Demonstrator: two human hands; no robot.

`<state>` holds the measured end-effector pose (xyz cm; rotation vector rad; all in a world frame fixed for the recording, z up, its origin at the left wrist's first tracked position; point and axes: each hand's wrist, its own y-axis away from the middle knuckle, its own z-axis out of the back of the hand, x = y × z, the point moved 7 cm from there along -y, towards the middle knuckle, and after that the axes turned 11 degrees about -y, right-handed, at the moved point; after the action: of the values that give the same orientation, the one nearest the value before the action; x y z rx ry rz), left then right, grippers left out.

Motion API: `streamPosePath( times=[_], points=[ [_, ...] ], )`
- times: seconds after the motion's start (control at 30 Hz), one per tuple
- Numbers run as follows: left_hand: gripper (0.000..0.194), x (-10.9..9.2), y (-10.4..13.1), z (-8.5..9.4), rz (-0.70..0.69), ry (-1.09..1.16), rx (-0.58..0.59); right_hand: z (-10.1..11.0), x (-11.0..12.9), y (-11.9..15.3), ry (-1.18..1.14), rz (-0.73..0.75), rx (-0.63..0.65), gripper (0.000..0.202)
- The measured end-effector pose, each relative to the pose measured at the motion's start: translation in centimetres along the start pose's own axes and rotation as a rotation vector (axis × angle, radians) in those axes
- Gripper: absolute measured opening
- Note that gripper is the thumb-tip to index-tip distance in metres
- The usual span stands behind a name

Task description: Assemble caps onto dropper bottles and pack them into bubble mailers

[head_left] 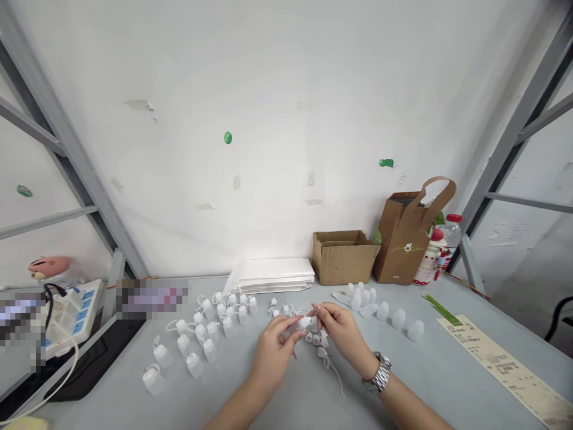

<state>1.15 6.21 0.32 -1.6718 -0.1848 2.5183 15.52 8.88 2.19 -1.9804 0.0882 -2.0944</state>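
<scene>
Near the middle of the grey table, my left hand (278,341) grips a small translucent white bottle (304,323), its top turned to the right. My right hand (335,322) is closed in a pinch at that top; a bit of white cord seems to be between the fingertips, though it is too small to be sure. Under and beside the hands lie several loose white caps (322,352) with white cords. To the left stand several capped bottles (194,364) with cord loops. On the right are several bottles (416,330) without cords.
At the back are a stack of white envelopes (273,276), an open cardboard box (344,263) and a brown paper bag (400,251). Drink bottles (450,233) stand by the bag. A power strip (76,316) is at left, a printed paper strip (501,364) at right.
</scene>
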Motion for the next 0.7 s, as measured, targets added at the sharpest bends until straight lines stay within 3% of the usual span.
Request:
streamPosePath(
  times=[0.7],
  points=[
    [0.028, 0.45, -0.08, -0.34, -0.001, 0.006, 0.005, -0.16, 0.16, 0.27, 0.051, 0.048, -0.002, 0.045]
  ],
)
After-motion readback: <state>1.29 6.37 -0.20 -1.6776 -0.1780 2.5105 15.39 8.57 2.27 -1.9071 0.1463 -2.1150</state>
